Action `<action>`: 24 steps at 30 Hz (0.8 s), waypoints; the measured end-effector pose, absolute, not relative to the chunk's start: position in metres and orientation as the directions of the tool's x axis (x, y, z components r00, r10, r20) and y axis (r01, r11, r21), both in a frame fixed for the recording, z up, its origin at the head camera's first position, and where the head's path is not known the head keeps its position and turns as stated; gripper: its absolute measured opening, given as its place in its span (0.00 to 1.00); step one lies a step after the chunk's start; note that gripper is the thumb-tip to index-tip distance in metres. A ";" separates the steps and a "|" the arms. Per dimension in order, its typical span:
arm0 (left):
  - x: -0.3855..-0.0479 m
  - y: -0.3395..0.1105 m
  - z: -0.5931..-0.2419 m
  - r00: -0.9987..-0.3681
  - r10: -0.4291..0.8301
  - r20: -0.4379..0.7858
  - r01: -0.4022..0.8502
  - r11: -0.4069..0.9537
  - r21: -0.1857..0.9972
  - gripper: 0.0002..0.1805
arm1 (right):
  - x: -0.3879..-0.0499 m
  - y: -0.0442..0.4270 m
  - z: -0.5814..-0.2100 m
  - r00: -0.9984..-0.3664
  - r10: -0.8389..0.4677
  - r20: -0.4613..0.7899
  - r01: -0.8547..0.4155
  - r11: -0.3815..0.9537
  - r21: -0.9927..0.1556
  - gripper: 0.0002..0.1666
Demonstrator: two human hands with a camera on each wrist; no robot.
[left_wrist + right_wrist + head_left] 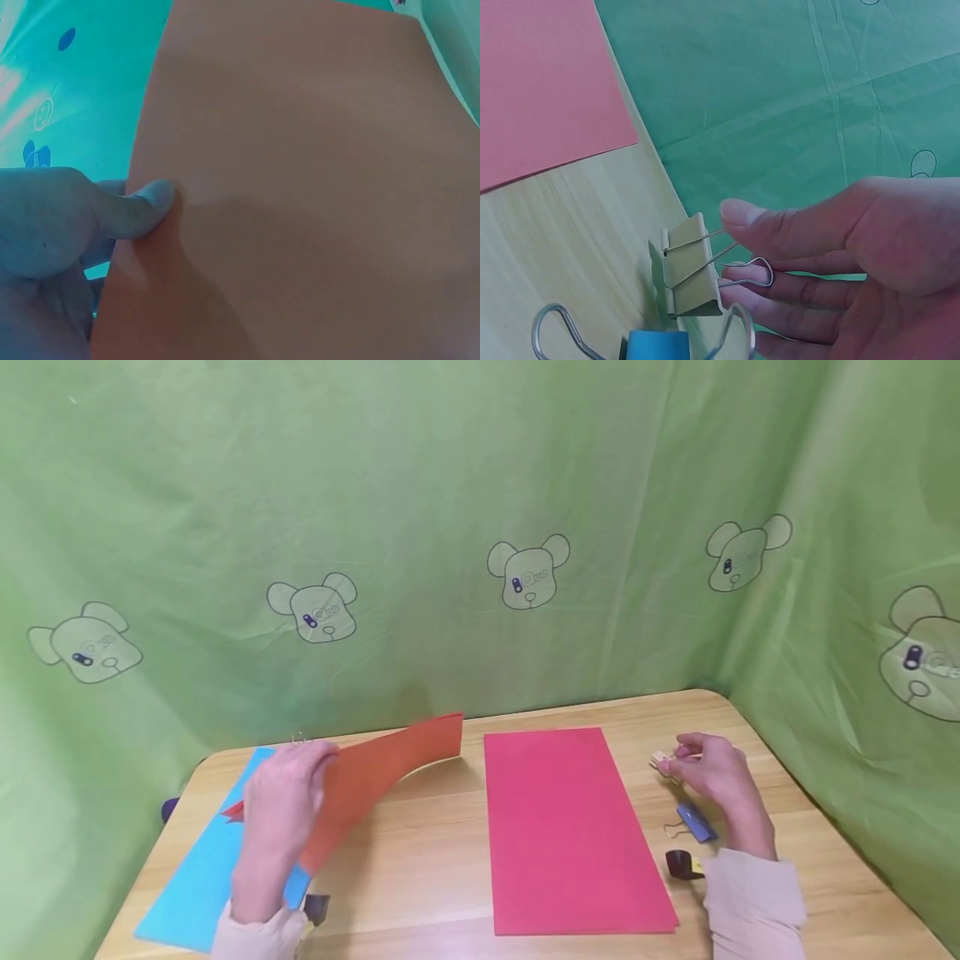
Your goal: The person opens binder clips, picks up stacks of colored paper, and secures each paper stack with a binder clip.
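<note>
My left hand [281, 802] pinches an edge of orange paper [367, 785], lifted and bent above the table. In the left wrist view the thumb presses on the face of the orange paper [300, 165]; the fingers behind are mostly hidden. Beneath that hand lies a blue sheet [198, 877], with a red corner [234, 812] showing over it. At the right, my right hand [712, 768] holds a cream binder clip [690, 266], thumb and fingers about its wire handles. A blue binder clip [696, 822] lies just nearer than this hand.
Pink-red sheets [573, 835] lie flat in the middle of the wooden table [420, 893]. A dark clip [682, 864] is by the right sleeve, another dark object [317, 907] by the left. Green cloth [450, 527] hangs behind and at the sides.
</note>
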State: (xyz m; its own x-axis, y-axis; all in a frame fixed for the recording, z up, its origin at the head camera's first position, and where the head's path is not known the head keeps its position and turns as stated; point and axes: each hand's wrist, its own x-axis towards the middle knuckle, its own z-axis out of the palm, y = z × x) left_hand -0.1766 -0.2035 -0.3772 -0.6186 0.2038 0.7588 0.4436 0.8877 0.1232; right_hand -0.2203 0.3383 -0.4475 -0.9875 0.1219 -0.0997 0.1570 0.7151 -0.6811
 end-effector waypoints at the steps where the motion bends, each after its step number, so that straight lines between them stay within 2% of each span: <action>1: -0.176 -0.203 -0.377 -0.634 0.201 0.746 0.439 0.888 0.134 0.11 | -0.220 0.338 -0.448 -0.987 0.124 -0.100 0.159 0.715 -0.681 0.45; 12: -0.168 -0.212 -0.371 -0.751 0.192 0.632 0.384 0.905 0.182 0.13 | -0.218 0.337 -0.446 -0.989 0.117 -0.095 0.150 0.720 -0.677 0.45; 19: -0.161 -0.218 -0.364 -0.885 0.269 0.379 0.382 0.886 0.264 0.16 | -0.217 0.336 -0.445 -0.988 0.125 -0.089 0.152 0.732 -0.663 0.44; 24: -0.156 -0.227 -0.361 -0.926 0.324 0.191 0.371 0.869 0.328 0.23 | -0.217 0.336 -0.445 -0.989 0.122 -0.088 0.150 0.734 -0.662 0.44</action>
